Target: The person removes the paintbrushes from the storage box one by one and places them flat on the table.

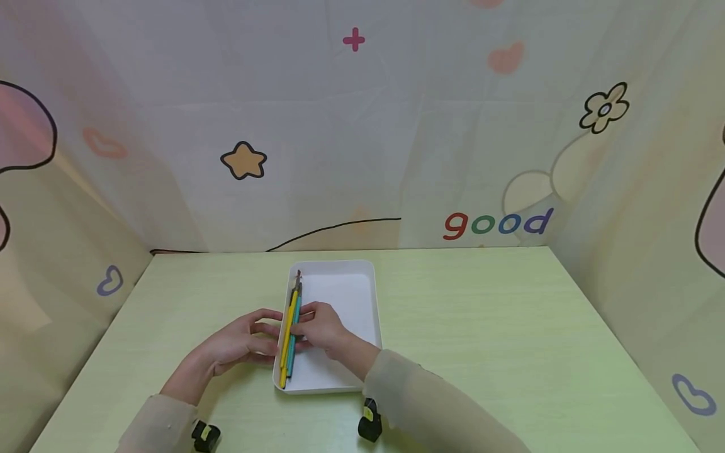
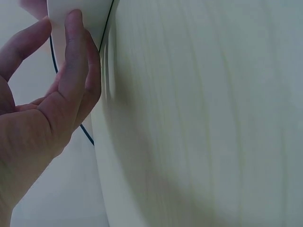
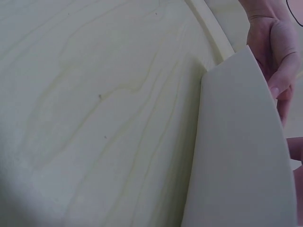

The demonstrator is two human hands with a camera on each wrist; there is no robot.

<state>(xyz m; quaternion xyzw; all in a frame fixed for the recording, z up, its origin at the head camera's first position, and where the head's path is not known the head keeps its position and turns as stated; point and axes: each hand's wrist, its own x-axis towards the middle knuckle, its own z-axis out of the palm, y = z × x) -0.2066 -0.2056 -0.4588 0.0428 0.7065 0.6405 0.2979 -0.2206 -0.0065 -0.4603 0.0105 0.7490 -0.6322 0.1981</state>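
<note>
Along the left wall inside a shallow white tray (image 1: 340,296) lie slim paintbrushes, a yellow paintbrush (image 1: 287,340) and a teal paintbrush (image 1: 292,352) among them, bristles toward the far end. My right hand (image 1: 325,330) reaches into the tray and pinches the brushes near mid-length, its thumb lying across them. From outside, my left hand (image 1: 243,340) meets the tray's left wall with its fingertips. In the left wrist view those extended fingers (image 2: 75,52) lie against the white wall. The tray's outer wall (image 3: 236,151) hides most of my right hand in the right wrist view.
The tray rests on a pale wood-grained table (image 1: 481,327). A printed curtain (image 1: 351,126) encloses its back and both sides. Small black devices with yellow labels, one (image 1: 206,435) by the left sleeve and another (image 1: 370,420) by the right, sit at the wrists.
</note>
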